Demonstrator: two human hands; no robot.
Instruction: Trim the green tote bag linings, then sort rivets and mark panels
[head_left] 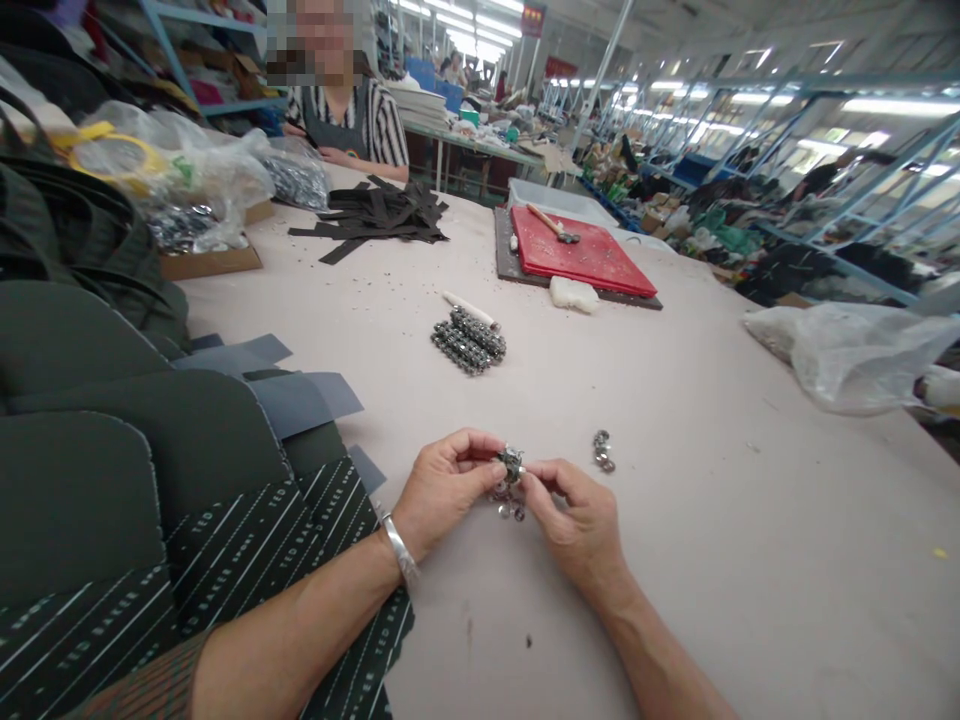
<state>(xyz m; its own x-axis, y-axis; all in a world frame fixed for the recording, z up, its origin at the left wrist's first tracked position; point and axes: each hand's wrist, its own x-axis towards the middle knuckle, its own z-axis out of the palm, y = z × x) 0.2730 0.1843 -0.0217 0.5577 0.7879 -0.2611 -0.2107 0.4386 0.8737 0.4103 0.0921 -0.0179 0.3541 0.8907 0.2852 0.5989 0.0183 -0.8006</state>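
Note:
My left hand [455, 485], with a silver bangle on its wrist, pinches a small clump of shiny metal fittings [511, 462] between thumb and fingers. My right hand [574, 515] is closed too, its thumb and forefinger pinching at the right side of the same clump. Just below the fingertips lie a few round metal pieces [511, 510] on the table. A short row of similar round metal discs [602, 452] sits to the right of my hands. Farther off, a neat stack of metal fittings [466, 343] lies against a whitish stick [469, 308].
Dark fabric panels [82, 480] with printed lining cover the left side. Black strips [382, 215] lie at the back. A hammer [553, 224] rests on a red board [585, 255], near a white block [574, 294]. Plastic bags [847, 350] lie right. Another person [349, 125] sits across the table.

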